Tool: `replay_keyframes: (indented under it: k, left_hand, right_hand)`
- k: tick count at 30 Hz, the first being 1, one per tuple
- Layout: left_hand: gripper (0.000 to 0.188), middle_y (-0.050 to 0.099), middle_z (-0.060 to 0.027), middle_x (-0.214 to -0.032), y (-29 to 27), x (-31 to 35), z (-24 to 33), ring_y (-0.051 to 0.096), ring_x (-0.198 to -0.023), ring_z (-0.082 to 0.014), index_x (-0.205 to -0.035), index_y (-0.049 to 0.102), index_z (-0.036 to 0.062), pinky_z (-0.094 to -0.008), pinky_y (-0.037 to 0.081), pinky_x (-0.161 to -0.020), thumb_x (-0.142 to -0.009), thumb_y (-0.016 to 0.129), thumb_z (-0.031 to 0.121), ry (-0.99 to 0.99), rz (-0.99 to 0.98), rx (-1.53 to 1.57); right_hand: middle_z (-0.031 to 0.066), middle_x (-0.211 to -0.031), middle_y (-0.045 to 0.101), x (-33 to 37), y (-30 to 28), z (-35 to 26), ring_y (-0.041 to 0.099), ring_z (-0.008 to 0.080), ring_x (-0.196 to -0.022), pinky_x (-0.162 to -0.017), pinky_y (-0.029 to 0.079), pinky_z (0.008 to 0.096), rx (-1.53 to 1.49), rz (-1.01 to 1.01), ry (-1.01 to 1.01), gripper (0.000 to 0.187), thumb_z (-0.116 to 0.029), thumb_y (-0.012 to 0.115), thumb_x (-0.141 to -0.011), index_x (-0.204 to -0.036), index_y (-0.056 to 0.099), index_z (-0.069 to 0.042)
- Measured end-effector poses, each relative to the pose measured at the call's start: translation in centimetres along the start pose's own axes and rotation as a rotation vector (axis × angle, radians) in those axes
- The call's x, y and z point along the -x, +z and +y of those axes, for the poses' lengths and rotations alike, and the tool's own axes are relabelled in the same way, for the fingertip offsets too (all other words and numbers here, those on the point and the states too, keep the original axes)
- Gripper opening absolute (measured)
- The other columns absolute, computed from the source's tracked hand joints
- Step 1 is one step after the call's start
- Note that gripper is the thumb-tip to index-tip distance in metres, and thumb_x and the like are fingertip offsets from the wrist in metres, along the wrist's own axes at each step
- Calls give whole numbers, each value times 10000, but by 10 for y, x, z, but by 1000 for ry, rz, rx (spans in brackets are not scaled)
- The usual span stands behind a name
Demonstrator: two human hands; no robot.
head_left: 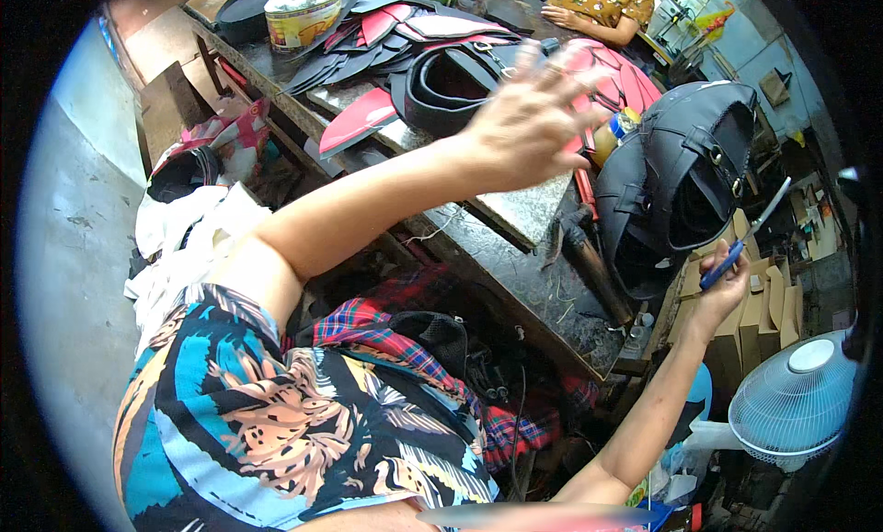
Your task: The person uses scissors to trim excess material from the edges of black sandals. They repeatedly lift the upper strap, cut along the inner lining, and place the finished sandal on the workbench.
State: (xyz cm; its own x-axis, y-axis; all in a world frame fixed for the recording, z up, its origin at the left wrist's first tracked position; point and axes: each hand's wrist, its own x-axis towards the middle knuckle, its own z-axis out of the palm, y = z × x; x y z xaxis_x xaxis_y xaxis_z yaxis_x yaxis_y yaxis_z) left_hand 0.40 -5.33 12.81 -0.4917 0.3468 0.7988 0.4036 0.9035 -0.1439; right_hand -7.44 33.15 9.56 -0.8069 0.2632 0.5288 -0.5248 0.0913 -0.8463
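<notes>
My left hand (529,118) reaches over the workbench with its fingers spread, smeared by motion, and nothing shows in it. Just beyond and below it lies a coiled black strap (440,95) with a metal clip near one end. At the right, my right hand (727,284) is closed round the blue handle of a slim tool (722,265); its long, pale blade or shaft points up and away, and its exact kind is unclear. Near both hands sit black padded pieces (676,178) with straps and metal rings, at the bench's right end.
Black and red cut sheets (382,49) are piled on the bench (529,293). A tub (302,17) stands far left, and a hammer (586,247) lies near the right end. Cardboard boxes (759,311) and a fan (800,399) are at right. Another person's hand (559,17) rests at the far side.
</notes>
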Motion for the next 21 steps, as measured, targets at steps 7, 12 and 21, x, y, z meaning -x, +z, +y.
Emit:
replay_keyframes:
  k: [7, 12, 21]
  left_hand:
    - [636, 548, -93, -1392, -47, 87, -67, 411, -1434, -298, -1277, 594, 122, -578, 266, -1187, -721, 860, 279, -271, -321, -291]
    - [505, 647, -71, -1244, -26, 89, -79, 509, -1361, -283, -1184, 644, 112, -572, 273, -1197, -723, 838, 180, -130, -159, -52]
    - [601, 463, -131, -1495, 29, 97, -30, 347, -1457, -404, -1333, 603, 208, -592, 213, -1217, -771, 815, 202, -171, 201, 126]
  right_hand:
    - [81, -876, 637, 42, 8, -45, 613, 120, -728, -660, 503, 245, 252, -41, -249, 232, -166, 655, -1000, -1149, 553, -19]
    - [30, -806, 619, 101, 66, -38, 640, 132, -736, -683, 532, 233, -118, -238, -127, 284, -159, 713, -950, -1147, 557, -26]
    - [69, -761, 656, 125, 122, 19, 629, 307, -679, -646, 494, 424, 770, -373, -747, 411, -246, 882, -675, -1004, 662, -136]
